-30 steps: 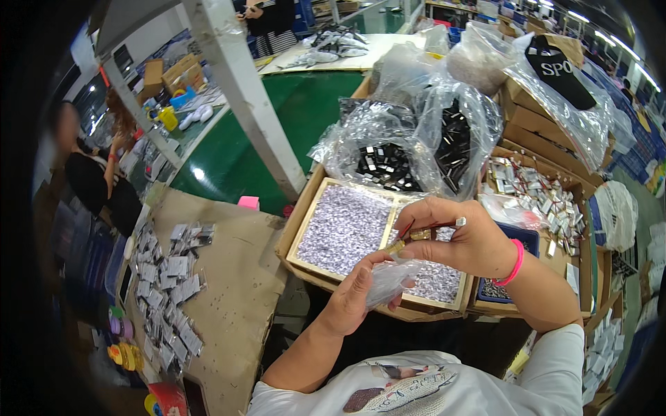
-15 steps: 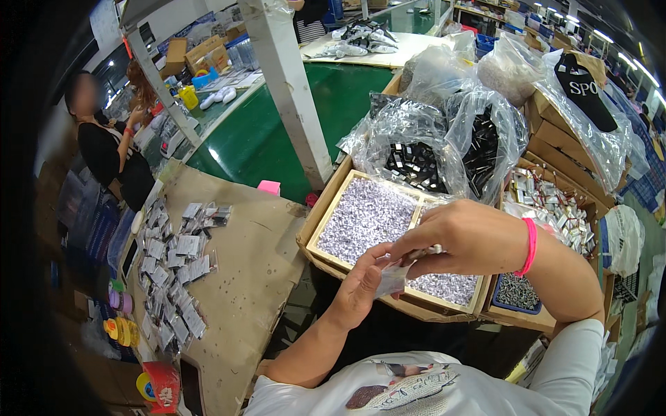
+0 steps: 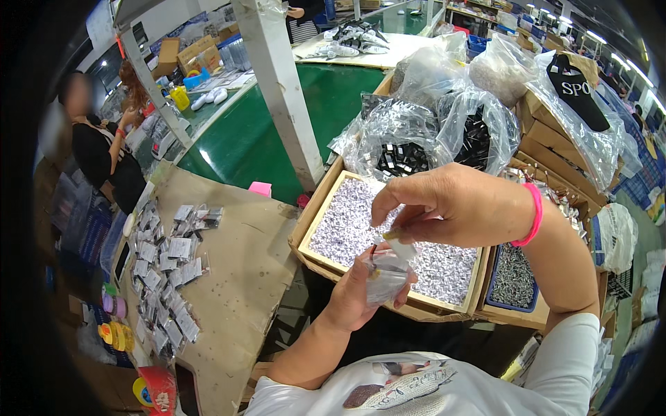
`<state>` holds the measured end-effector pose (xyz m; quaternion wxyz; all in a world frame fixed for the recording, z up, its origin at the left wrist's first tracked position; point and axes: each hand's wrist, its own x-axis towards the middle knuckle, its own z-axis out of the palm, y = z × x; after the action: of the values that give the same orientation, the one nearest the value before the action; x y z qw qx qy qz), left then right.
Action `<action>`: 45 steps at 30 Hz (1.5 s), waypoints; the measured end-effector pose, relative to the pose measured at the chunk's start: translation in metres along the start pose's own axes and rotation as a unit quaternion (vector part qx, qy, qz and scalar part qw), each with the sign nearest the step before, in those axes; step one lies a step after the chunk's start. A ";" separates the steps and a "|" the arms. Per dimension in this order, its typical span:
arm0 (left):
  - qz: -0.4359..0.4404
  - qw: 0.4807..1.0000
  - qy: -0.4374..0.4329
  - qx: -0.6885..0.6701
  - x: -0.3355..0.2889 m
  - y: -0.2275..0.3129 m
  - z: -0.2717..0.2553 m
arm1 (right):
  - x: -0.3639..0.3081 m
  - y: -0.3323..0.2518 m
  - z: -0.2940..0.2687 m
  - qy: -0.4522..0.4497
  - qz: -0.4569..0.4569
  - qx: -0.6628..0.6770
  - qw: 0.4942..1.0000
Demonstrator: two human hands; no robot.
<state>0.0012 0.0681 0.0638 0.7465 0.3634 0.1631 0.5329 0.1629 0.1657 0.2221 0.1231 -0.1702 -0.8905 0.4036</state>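
Note:
Low in front of me, my left hand point(image 3: 355, 295) is closed around a small clear plastic bag point(image 3: 386, 281). Just above it, my right hand point(image 3: 454, 204) pinches a small white piece point(image 3: 402, 247) between thumb and fingers, close to the bag's upper edge; its exact kind is too small to tell. Both hands are over a divided wooden tray point(image 3: 310, 239) filled with many tiny white-grey parts point(image 3: 347, 216). Part of the tray's right side is hidden behind my right hand.
A blue bin point(image 3: 494, 299) of small metal screws stands right of the tray. Behind are clear bags of black parts point(image 3: 404, 158) and a box of white parts. Filled small packets point(image 3: 166, 260) lie on the brown table point(image 3: 243, 243) at left. A white post point(image 3: 281, 90) rises nearby; a person stands far left.
My right hand has risen away from my left and now has the white piece above the bag. More of the bag shows in my left hand. The view has shifted slightly.

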 end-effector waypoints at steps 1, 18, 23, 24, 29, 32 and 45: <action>-0.002 1.000 -0.010 -0.020 0.001 0.000 0.000 | 0.001 0.002 0.002 0.011 -0.009 -0.004 1.000; 0.018 0.998 0.039 0.052 0.007 -0.008 0.007 | 0.004 0.014 0.009 -0.091 0.018 -0.082 0.992; 0.047 0.999 0.011 0.017 0.012 -0.012 0.005 | 0.005 0.012 0.015 -0.001 -0.005 -0.084 0.996; 0.045 0.999 0.018 0.011 0.010 -0.011 0.004 | 0.003 0.013 0.015 0.023 0.013 -0.056 0.998; 0.049 0.998 0.032 -0.014 0.006 -0.009 -0.003 | -0.005 0.021 0.021 0.106 -0.114 -0.129 0.979; 0.058 0.997 0.035 -0.034 0.008 -0.016 -0.003 | -0.011 0.025 0.029 0.058 -0.061 -0.166 0.982; 0.057 0.997 -0.047 -0.018 0.009 -0.017 -0.015 | -0.005 0.017 0.030 -0.129 0.066 -0.193 0.970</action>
<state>0.0071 0.0793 0.0428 0.7283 0.3832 0.0974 0.5597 0.1602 0.1536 0.1893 -0.0550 -0.1956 -0.9467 0.2499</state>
